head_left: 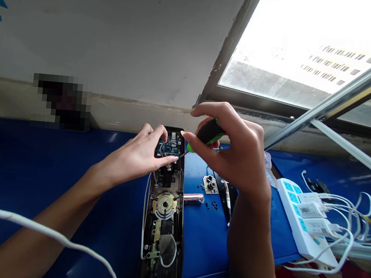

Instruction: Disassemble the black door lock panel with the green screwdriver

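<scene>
An opened electronic door lock [166, 205], long and narrow, lies on the blue table with its inside facing up. A blue circuit board [169, 149] shows at its far end. My left hand [143, 150] is on that end, fingers curled over the board and thumb stretched across the housing. My right hand [233, 147] grips a black and green screwdriver [210, 131], tilted, with its shaft pointing down left. The screwdriver tip meets the lock close to my left thumb; the exact contact spot is hidden. White wires run along the lock.
Right of the lock lie a small metal plate with a spindle [210, 185], loose black screws [212, 205], a pinkish cylinder [194, 198] and a black panel [224, 190]. A white power strip [298, 222] holds several plugs. A white cable [50, 235] crosses the near left.
</scene>
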